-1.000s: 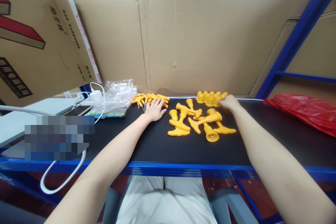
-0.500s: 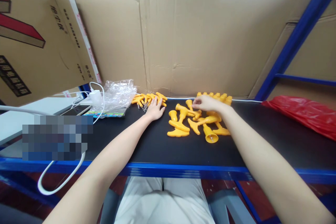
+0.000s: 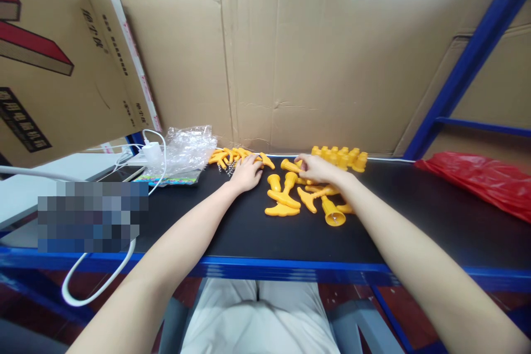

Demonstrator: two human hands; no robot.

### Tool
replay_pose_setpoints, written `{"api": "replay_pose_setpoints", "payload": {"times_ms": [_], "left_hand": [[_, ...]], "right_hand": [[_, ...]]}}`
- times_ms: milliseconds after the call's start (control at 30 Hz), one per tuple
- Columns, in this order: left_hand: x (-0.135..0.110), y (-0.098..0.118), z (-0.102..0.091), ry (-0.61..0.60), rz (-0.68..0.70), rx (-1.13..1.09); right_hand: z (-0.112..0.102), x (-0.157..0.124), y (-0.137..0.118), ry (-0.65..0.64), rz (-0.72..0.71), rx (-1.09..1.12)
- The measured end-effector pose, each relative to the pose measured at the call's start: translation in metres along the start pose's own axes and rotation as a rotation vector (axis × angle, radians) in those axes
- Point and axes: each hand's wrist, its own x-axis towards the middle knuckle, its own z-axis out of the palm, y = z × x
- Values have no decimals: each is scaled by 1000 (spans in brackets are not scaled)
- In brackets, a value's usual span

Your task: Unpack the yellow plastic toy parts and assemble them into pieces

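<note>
My left hand [image 3: 246, 172] rests on the black bench top [image 3: 249, 232] beside a heap of small yellow plastic pieces [image 3: 230, 156]. Its fingertips are closed on one small yellow piece [image 3: 267, 162] that sticks out to the right. My right hand [image 3: 317, 168] reaches in from the right and pinches the end of a yellow horn-shaped part [image 3: 289, 165]. Several more yellow horn parts [image 3: 284, 199] lie loose just in front of both hands. A row of yellow cup-shaped parts [image 3: 340, 156] stands behind my right hand against the cardboard.
A crumpled clear plastic bag [image 3: 186, 149] lies left of the heap, with a white charger and cable [image 3: 151, 152] and a phone [image 3: 124, 174]. A red plastic bag [image 3: 477, 177] sits at the right. Cardboard sheets [image 3: 311, 66] wall the back; a blue rack post [image 3: 468, 61] slants on the right.
My right hand has moved left from the row of cup parts to a horn part. My left hand has drawn one small piece out of the heap toward the right.
</note>
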Motion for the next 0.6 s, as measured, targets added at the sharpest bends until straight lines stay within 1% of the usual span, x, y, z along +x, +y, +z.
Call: {"api": "replay_pose_setpoints", "payload": {"times_ms": [100,200,333,433,533,600], "left_hand": [[2,0,-2,-2,99,-7],[3,1,0,-7,118,-31],[6,-2,9,-48,138,-58],[7,-6,17,-85,100,-77],[7,-9,22,-132,36,-95],[8,-9,21,-122,44,-106]], "right_hand": [[-1,0,1,71,2,13],[0,2,4,136,-15,36],[3,4,6,202,-66,55],[5,5,6,239,-70,81],[7,7,5,261,-72,165],[8,8,4,262,-70,243]]}}
